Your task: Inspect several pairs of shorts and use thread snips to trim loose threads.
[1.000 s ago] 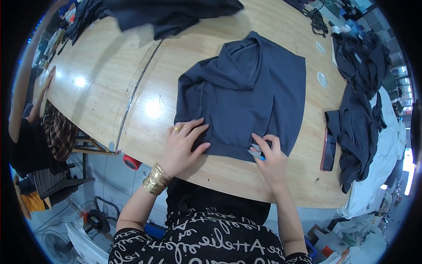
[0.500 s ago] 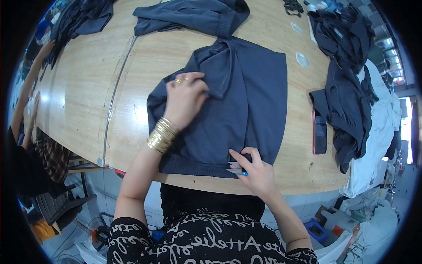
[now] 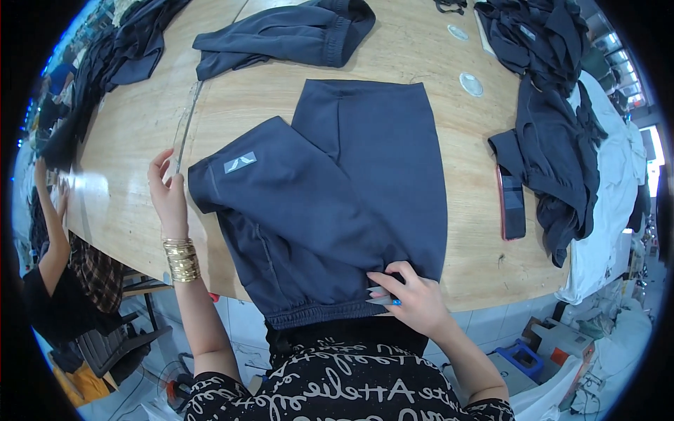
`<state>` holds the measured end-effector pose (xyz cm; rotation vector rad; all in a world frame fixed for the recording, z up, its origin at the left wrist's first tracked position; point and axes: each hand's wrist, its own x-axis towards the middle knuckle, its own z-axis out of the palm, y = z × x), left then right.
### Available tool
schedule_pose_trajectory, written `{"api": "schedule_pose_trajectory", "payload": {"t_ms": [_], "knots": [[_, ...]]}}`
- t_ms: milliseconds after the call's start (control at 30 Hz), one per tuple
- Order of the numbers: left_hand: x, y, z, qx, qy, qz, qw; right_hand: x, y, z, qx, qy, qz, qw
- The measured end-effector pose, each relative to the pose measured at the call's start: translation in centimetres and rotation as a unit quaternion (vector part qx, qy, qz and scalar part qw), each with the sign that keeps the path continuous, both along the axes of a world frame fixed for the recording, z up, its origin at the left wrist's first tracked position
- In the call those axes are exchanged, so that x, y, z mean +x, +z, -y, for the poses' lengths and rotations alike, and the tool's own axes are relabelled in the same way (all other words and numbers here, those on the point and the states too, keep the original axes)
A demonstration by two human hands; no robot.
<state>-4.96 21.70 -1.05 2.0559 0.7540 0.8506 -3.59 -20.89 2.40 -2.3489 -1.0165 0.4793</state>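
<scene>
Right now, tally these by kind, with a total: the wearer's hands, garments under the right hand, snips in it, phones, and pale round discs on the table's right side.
Left hand and right hand: 2
Dark garment: 1
Snips: 1
Phone: 1
Nearer disc and farther disc: 2
Total: 7

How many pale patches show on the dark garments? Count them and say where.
2: one patch toward the left end of the garment under the right hand; another patch on the pile at upper right. Folds may hide more.

Garment workshop; dark clothes (image 3: pixel 558 158) heaped on a worktable (image 3: pixel 477 147).
</scene>
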Motion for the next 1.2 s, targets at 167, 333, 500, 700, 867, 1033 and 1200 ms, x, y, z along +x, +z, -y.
{"api": "schedule_pose_trajectory", "payload": {"t_ms": [167, 333, 500, 700, 867, 1033, 1200], "knots": [[1.8, 3.6, 8.6, -0.014, -0.22, -0.079, 0.972, 1.3, 0.5, 0.7, 0.06, -0.096, 0.028, 0.993], [-2.3, 3.2, 19.1, 0.042, -0.675, -0.187, 0.713, 2.9, 1.7, 2.5, 0.044, -0.23, 0.039, 0.971], [-1.3, 2.1, 21.4, 0.111, -0.597, -0.18, 0.774, 2.9, 2.2, 5.0, 0.043, -0.306, 0.066, 0.949], [-1.4, 1.9, 21.8, 0.085, -0.59, -0.183, 0.782, 0.4, 1.8, 7.0, 0.042, -0.336, -0.089, 0.937], [-1.8, 1.8, 22.3, 0.099, -0.571, -0.181, 0.795, -2.1, -0.4, 5.5, 0.063, -0.322, -0.122, 0.937], [-2.4, 3.5, 23.6, 0.172, -0.509, -0.113, 0.836, -2.2, -1.2, 4.5, 0.089, -0.299, -0.012, 0.95], [-4.2, 3.8, 22.6, -0.542, -0.576, -0.318, 0.523, -2.1, -0.8, 4.9, 0.109, -0.199, 0.006, 0.974]]}}
